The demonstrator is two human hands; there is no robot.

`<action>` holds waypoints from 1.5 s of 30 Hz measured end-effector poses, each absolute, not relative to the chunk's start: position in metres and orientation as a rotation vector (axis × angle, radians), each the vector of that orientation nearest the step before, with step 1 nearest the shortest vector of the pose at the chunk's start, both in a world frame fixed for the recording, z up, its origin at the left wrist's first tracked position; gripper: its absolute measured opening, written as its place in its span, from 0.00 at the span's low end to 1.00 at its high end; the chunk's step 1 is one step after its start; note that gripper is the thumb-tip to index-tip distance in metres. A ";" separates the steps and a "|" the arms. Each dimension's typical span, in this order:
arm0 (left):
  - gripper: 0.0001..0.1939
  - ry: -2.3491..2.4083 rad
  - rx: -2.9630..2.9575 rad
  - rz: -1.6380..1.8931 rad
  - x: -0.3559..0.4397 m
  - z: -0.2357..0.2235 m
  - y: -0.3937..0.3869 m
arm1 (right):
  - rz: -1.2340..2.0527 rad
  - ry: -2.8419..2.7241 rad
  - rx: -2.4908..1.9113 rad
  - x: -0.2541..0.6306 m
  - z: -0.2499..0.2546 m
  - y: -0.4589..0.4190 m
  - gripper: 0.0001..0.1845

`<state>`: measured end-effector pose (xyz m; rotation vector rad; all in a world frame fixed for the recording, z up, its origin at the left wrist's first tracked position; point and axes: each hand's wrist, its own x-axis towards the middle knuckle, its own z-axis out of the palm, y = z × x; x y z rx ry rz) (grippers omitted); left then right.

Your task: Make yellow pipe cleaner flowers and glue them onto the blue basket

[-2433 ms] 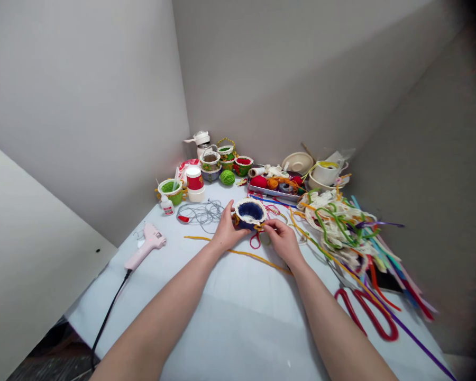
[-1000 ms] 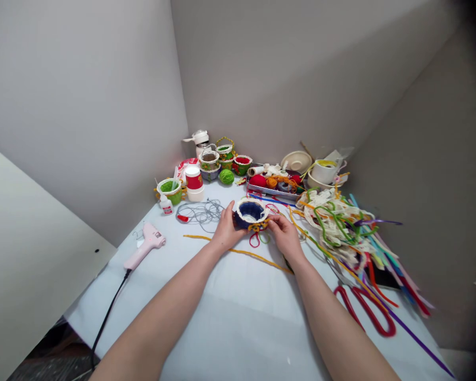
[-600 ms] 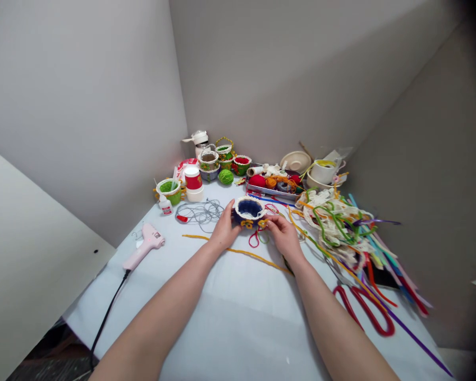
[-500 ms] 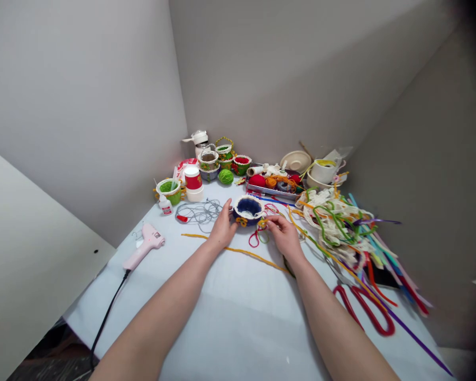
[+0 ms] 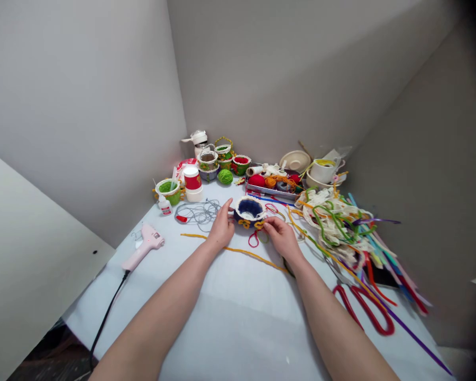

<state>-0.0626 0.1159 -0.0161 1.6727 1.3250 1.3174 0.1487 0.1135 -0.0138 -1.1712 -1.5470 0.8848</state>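
A small dark-blue yarn basket (image 5: 249, 210) with a white braided rim stands upright in front of me. Curled yellow yarn trim (image 5: 244, 224) runs along its front side. My left hand (image 5: 222, 226) cups the left side of the basket, its far fingers partly hidden. With thumb and fingertips together, my right hand (image 5: 281, 236) pinches the trim at the basket's right front. Just below lies a crimson yarn loop (image 5: 254, 240). A mustard yarn strand (image 5: 254, 255) stretches across the table, passing under my left wrist.
Left are a pink glue gun (image 5: 145, 247), a glue bottle (image 5: 164, 205) and grey cord (image 5: 202, 211). At the back stand several small baskets (image 5: 208, 161) and a tray (image 5: 275, 193) of yarn. Right lie tangled yarn and trim (image 5: 337, 217) and red-handled scissors (image 5: 371, 312).
My left thumb has moved off the basket's front to its left side. The basket has turned, showing more yellow trim at the front. My right fingers stay at its right front.
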 end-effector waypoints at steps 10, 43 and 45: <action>0.36 1.536 1.791 1.392 -0.065 -0.009 0.111 | 0.838 -1.382 -1.209 0.151 -0.018 0.119 0.14; 0.12 1.058 1.857 0.753 -0.123 0.057 0.120 | 0.935 -1.411 -1.097 0.139 0.056 0.088 0.09; 0.12 1.055 1.877 0.733 -0.118 0.054 0.121 | 0.981 -1.491 -1.081 0.129 0.065 0.079 0.07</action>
